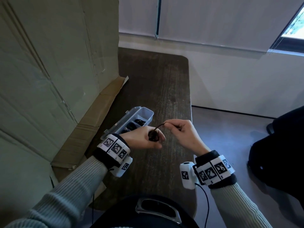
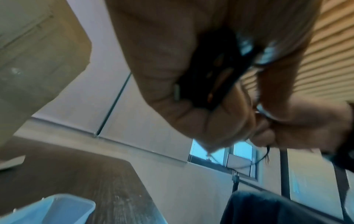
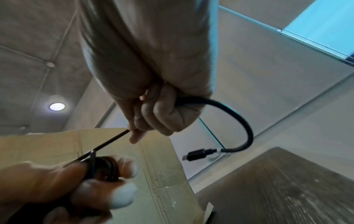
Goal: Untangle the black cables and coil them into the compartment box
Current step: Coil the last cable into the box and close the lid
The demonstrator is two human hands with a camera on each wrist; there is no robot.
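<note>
Black cable (image 3: 241,119), smooth, round, coiled in left hand (image 1: 144,139) grip; right hand (image 1: 182,132) pinches its tail.

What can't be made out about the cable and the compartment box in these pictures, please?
- Head view: the near compartments of the compartment box are hidden behind the left hand.
- Left wrist view: the coil is blurred; its turns cannot be counted.
- Right wrist view: the plug is too small to identify.

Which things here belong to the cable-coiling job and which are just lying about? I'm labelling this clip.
Job: black cable, coiled end held in the left hand, free length pinched by the right hand; open compartment box already holding cables.

Lying about: cardboard box, dark bag, table.
</note>
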